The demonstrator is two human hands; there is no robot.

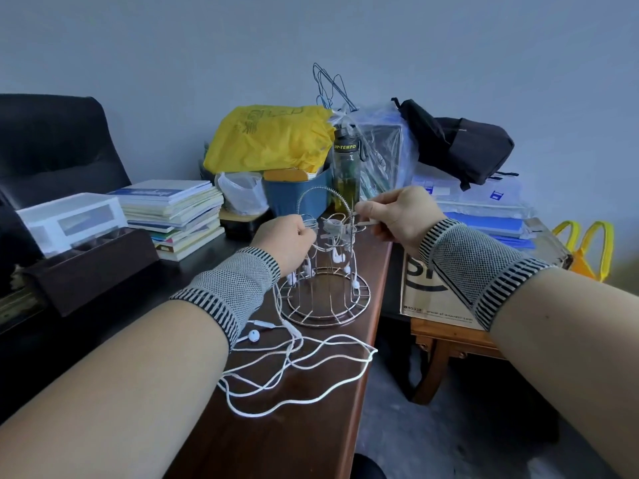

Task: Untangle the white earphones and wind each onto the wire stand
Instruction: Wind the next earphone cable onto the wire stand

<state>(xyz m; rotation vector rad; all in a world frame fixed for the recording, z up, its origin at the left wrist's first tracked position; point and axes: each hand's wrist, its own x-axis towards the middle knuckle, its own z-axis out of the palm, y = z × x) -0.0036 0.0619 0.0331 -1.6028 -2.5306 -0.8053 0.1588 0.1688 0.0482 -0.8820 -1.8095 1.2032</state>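
Loose earphone cord [294,371] near the table [262,440] edge may snag while both hands, left [285,238] and right [403,216], pinch cord at the wire stand [325,299], tipping it.

I'm working over a dark, glossy wooden desk [311,426], handling a thin, shiny metal wire stand [325,299] and smooth white plastic earphones [294,368]. At twelve o'clock a crinkly yellow plastic bag [269,140] is sitting; my wrists are wearing knitted cloth bands [231,288].

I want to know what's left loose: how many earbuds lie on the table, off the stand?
1: an earbud lies on the table beside the left forearm. Others hang on the wire stand; more may be hidden.
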